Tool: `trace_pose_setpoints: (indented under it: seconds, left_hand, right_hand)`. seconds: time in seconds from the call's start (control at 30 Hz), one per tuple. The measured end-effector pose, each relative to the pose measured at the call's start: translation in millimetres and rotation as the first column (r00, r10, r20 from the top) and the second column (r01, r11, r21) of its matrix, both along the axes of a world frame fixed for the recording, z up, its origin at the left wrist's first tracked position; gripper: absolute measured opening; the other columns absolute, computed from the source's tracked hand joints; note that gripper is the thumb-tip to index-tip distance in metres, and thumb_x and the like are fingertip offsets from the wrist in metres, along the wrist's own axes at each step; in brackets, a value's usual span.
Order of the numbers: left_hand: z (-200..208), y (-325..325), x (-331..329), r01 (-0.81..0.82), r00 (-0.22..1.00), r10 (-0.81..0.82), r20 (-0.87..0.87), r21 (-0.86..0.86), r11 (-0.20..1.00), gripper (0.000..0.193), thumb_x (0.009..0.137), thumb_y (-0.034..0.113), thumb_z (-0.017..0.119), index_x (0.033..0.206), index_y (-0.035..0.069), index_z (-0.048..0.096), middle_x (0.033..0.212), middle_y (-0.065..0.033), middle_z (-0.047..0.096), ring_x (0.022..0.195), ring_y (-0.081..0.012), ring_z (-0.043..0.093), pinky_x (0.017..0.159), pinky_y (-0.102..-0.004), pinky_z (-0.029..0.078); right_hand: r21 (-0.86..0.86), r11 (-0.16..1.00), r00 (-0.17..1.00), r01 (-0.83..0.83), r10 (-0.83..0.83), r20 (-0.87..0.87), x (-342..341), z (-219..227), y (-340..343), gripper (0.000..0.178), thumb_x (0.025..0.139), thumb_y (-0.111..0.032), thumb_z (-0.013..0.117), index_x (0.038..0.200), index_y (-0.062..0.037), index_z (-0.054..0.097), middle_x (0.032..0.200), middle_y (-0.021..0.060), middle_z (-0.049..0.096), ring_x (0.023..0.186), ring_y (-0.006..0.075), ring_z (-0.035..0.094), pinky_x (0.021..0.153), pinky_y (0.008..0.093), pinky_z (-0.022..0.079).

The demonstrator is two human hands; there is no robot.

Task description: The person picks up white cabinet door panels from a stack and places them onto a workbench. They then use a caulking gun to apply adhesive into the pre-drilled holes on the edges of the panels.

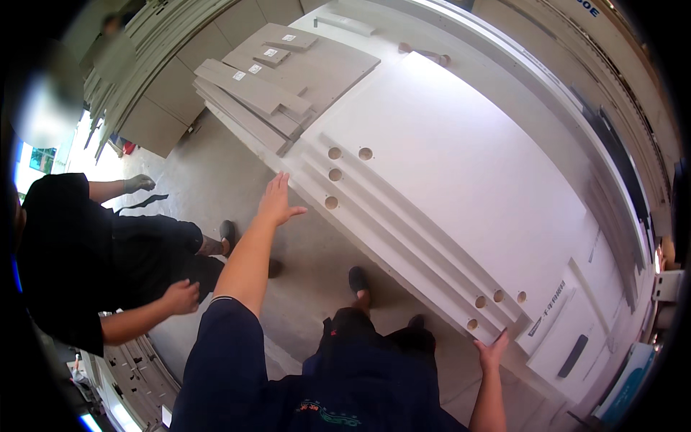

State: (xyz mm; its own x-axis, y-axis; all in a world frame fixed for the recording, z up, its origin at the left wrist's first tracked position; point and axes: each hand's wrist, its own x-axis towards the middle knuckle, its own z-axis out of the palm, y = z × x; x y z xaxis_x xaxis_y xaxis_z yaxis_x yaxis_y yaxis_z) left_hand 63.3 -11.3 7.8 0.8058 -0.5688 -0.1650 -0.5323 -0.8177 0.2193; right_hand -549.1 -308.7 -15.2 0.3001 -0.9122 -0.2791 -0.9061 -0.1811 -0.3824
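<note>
The left hand [273,207] is reaching up at the centre-left of the frame, open, with fingers extended and thumb spreading away, its fingertips just beside the near edge of the work; whether they are touching is hard to tell. The right hand [492,353], at the lower right, is resting against the lower end of the nearest white panel [402,263], thumb and fingers parting at the corner; how firmly it is gripping, if at all, I cannot tell. That panel is lying along the centre of the frame, lowest in a stepped stack of white panels [461,158] showing round holes near both ends. The step in hand looks like steadying or lining up the stack's near edge; a next move would call for matching contact from both hands so the panels are not slipping. Farther out, grey boards [331,61] are lying at the upper left of the stack, a flat white package [568,324] is sitting at the lower right, and a co-worker [65,245] is standing at the left.
</note>
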Motion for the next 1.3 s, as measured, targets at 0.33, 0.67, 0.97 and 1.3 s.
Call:
trace_pose_setpoints:
  seconds: [0.33, 0.67, 0.97, 1.3]
  left_hand:
    - [-10.5, -23.8, 60.0, 0.298, 0.954, -0.298, 0.026, 0.003, 0.955, 0.089, 0.056, 0.035, 0.079, 0.129, -0.001, 0.041, 0.137, -0.0162, 0.041, 0.127, -0.0291, 0.038, 0.108, -0.0385, 0.032]
    - [-3.6, -33.7, 58.4, 0.233, 0.971, -0.237, 0.044, 0.079, 0.969, 0.082, 0.055, 0.041, 0.078, 0.119, -0.002, 0.051, 0.128, -0.0152, 0.052, 0.118, -0.0244, 0.049, 0.103, -0.0361, 0.037]
    - [1.8, -66.7, 54.7, -0.016, 1.000, 0.012, 0.018, 0.242, 0.970, 0.057, 0.065, 0.049, 0.073, 0.092, 0.001, 0.058, 0.087, -0.0157, 0.066, 0.078, -0.0312, 0.064, 0.066, -0.0403, 0.049]
    - [12.9, -82.4, 63.5, 0.097, 0.995, -0.089, -0.041, 0.292, 0.951, 0.052, 0.059, 0.043, 0.079, 0.079, 0.000, 0.060, 0.080, -0.0172, 0.065, 0.079, -0.0327, 0.063, 0.069, -0.0412, 0.050]
  right_hand:
    - [-0.010, 0.987, 0.987, 0.157, -0.157, 0.015, -15.2, -10.5, 24.5, 0.089, 0.054, 0.005, 0.078, 0.133, 0.0030, 0.037, 0.123, 0.0194, 0.048, 0.112, 0.0341, 0.048, 0.097, 0.0381, 0.039]
    - [-0.148, 0.982, 0.993, 0.117, -0.121, -0.017, -28.9, -23.6, 34.4, 0.065, 0.073, -0.004, 0.068, 0.132, 0.0018, 0.040, 0.116, 0.0215, 0.054, 0.104, 0.0357, 0.054, 0.089, 0.0389, 0.043]
    - [-0.014, 0.975, 0.940, 0.222, -0.218, -0.261, 16.1, 5.6, 9.5, 0.058, 0.079, -0.015, 0.066, 0.131, -0.0054, 0.044, 0.116, 0.0176, 0.057, 0.100, 0.0344, 0.057, 0.085, 0.0405, 0.045]
    - [-0.037, 0.996, 0.933, 0.075, -0.083, -0.349, 4.1, -5.1, -0.9, 0.067, 0.076, -0.024, 0.070, 0.131, 0.0001, 0.042, 0.103, 0.0250, 0.060, 0.096, 0.0411, 0.057, 0.081, 0.0451, 0.045]
